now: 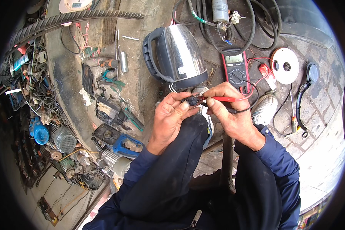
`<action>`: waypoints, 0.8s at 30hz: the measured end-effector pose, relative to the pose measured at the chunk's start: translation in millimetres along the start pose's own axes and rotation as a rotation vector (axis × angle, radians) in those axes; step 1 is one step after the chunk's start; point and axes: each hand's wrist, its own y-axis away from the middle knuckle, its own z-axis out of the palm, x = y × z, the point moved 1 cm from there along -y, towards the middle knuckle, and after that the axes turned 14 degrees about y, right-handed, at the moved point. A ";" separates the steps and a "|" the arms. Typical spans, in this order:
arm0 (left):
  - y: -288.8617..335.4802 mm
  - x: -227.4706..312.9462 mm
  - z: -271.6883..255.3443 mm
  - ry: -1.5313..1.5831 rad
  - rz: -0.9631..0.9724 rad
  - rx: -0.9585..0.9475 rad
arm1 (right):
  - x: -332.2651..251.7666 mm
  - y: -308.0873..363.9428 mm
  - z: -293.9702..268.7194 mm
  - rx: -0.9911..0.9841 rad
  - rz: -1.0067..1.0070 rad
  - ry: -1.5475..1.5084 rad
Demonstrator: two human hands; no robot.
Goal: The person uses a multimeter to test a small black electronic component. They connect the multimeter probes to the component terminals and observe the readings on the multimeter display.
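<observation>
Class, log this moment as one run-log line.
left hand: holds small black part | right hand: holds red probe on it | multimeter, kettle behind

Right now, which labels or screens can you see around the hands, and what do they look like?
Multimeter: just past the right hand, dark body with red edging, pale grey-green rectangular screen at its top.
Sticker: on the steel kettle beyond the left hand, small white rectangle low on its shiny side.
Round white device: far upper left, small pale screen, partly cut off.
</observation>
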 end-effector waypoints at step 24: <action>0.6 -1.1 4.1 -0.098 0.048 0.046 | 3.3 -1.8 2.4 0.033 -0.014 0.004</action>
